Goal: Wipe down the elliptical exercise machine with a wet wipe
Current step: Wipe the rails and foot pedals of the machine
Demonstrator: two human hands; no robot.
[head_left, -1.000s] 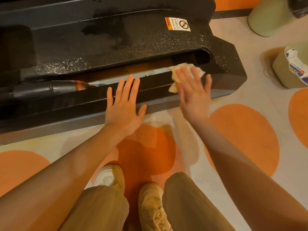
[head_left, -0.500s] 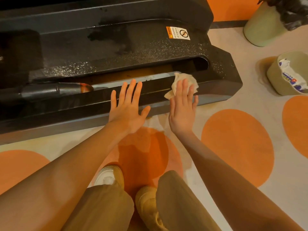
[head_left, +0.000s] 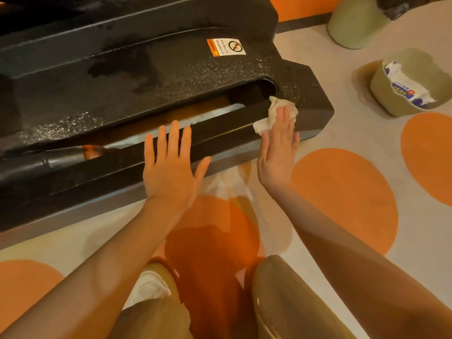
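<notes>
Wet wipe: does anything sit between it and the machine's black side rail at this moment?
Nothing visible does. The right hand presses the wet wipe flat against the rail near the rounded slot end. The left hand rests further left, clear of it.

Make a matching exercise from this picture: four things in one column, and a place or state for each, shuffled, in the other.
Things:
1. wipe
2. left hand
3. warning sticker
4. wipes pack

Places or states:
A. inside a green bin on the floor
B. stuck on the machine's black top surface
C. pressed under the right hand's straight fingers
D. flat and spread on the machine's side rail

Pairs: 1-C, 2-D, 3-B, 4-A
</notes>
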